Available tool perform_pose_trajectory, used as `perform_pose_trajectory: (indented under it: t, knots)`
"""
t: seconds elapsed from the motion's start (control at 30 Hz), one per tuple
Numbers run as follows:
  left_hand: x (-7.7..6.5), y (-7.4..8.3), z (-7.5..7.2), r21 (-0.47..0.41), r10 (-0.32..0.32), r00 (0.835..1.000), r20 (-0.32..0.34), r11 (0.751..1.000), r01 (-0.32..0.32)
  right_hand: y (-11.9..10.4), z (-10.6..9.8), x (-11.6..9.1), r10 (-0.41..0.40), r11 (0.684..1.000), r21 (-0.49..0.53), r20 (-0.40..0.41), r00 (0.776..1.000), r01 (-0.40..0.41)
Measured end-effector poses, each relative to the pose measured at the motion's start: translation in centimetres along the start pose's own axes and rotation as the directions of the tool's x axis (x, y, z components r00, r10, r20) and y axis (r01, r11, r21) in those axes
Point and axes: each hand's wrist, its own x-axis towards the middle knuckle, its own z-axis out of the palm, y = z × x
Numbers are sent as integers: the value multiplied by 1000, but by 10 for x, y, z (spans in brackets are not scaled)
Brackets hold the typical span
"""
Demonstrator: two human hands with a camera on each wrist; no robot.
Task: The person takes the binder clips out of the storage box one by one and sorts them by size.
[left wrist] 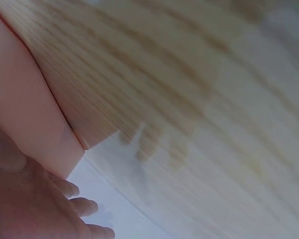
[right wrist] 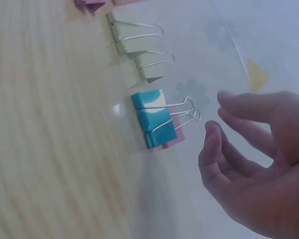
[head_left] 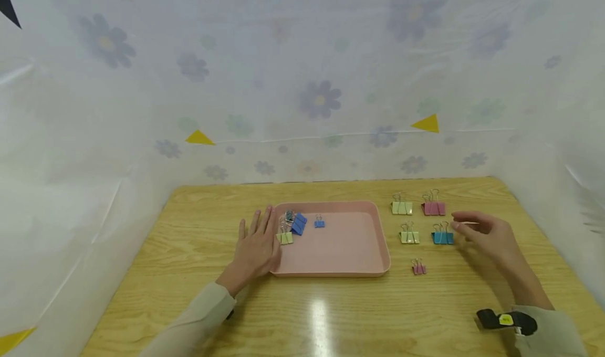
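One hand, the right hand (head_left: pixel 491 239), is hovering just beside a teal binder clip (head_left: pixel 442 238), with its thumb and fingers apart and nothing between them. The left hand (head_left: pixel 255 249) is lying with straight fingers along the left side of a pink tray (head_left: pixel 345 249), perhaps because it is steadying this tray on the counter (head_left: pixel 269 315).

Around the teal clip, other clips are standing in loose rows: a large pink clip (head_left: pixel 434 208) behind it, a rear pale clip (head_left: pixel 402 208) and a front pale clip (head_left: pixel 409 237) to the left, and a small pink clip (head_left: pixel 419 269) nearest the person. Their handles are pointing upward, which is probably making them easy to pinch.

Inside the tray, a blue clip (head_left: pixel 299 224) is leaning in a crowded group beside a green clip (head_left: pixel 285 238), while a small blue clip (head_left: pixel 319 223) is standing apart, so these seem less carefully arranged.
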Motion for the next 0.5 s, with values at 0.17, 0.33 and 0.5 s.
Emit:
perform_pose_trajectory:
  t: [0.17,0.33,0.5]
  knots:
    - [1,0,-1,12,-8,1000,16,1000,8,-15,3,0,-56,998,5,31,998,56]
    - [1,0,0,12,-12,1000,27,1000,12,-30,12,-1,-104,995,2,53,993,104]
    - [1,0,0,0,-12,999,31,1000,12,-42,26,-1,-160,987,27,84,983,159]
